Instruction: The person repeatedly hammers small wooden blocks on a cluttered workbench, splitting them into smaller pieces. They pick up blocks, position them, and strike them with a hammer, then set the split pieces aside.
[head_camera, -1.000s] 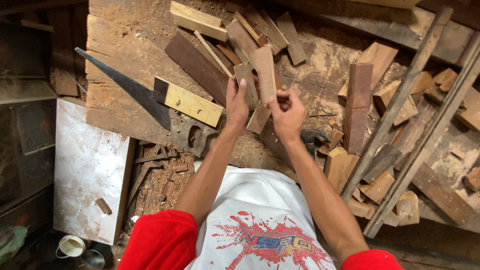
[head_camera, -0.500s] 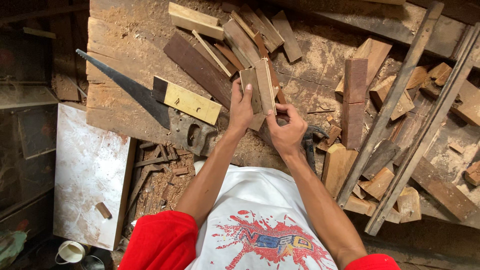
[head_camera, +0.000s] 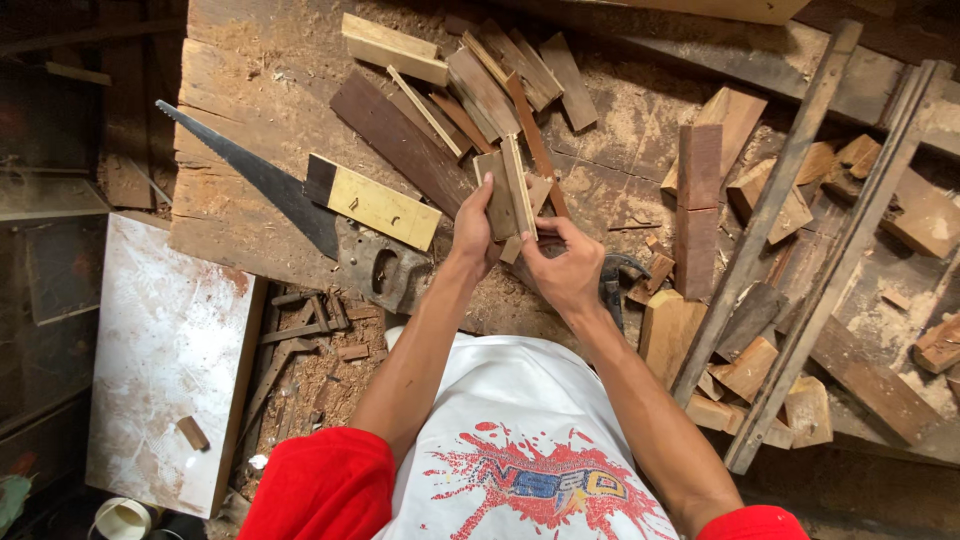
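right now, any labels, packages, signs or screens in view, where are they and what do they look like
Printed shirt graphic: on the white shirt at the bottom of the view, a red splash shape with blue and yellow lettering across it.
Packages, signs, screens: none visible on the workbench among the wood offcuts and the handsaw.

We find bare table (head_camera: 250, 110) at the upper left, free to cross. A handsaw (head_camera: 270, 190) bars the left centre, an offcut heap (head_camera: 480, 80) crowds top centre, and two long battens (head_camera: 800, 230) fence the right.
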